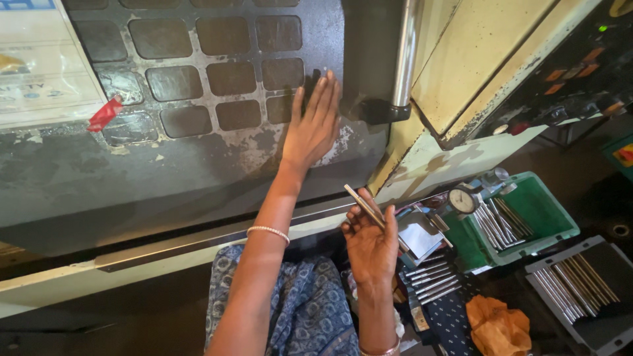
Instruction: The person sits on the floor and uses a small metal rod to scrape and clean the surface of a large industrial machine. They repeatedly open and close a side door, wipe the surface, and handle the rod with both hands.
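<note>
My left hand [314,125] lies flat with fingers spread against the dark grey machine door [198,158], close to its right edge and below the grid of square windows. My right hand [370,240] is lower, palm up, with its fingers closed on a thin metal rod [363,205] that sticks out up and to the left. A bead bracelet sits on my left wrist.
A chrome door handle [403,53] runs upright just right of my left hand. At the right a green tray [541,217] holds metal rods and a dial gauge [463,199]. More rods lie in a grey tray [587,290] and loose beside an orange cloth [498,326].
</note>
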The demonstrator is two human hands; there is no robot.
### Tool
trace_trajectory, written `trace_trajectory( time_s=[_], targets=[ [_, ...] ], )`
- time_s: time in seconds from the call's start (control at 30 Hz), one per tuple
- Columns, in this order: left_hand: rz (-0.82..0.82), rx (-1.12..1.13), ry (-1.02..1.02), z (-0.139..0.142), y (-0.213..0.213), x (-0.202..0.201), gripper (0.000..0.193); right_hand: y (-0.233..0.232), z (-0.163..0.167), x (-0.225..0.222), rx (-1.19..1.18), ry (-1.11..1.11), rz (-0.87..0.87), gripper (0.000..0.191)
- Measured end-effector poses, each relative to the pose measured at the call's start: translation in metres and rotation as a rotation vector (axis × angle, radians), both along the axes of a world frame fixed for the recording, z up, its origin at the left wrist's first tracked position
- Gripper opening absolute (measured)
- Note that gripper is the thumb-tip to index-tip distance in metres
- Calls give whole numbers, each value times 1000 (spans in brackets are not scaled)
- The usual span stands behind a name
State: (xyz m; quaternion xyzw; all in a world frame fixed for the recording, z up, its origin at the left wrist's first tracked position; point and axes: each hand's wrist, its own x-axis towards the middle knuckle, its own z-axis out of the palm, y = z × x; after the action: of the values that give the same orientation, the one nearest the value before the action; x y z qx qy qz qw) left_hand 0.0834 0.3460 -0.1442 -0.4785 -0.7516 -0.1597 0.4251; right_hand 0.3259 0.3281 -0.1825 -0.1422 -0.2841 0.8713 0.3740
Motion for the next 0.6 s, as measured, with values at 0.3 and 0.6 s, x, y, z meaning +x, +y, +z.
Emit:
trace_trajectory(
  time_s=[0.3, 0.6],
  targets=[
    [32, -29, -12, 5, 0, 0, 67, 1, 0, 0, -5, -21, -3, 67],
    [6, -10, -23, 4, 2, 0, 66, -1, 2, 0, 19, -14, -14, 67]
  ],
)
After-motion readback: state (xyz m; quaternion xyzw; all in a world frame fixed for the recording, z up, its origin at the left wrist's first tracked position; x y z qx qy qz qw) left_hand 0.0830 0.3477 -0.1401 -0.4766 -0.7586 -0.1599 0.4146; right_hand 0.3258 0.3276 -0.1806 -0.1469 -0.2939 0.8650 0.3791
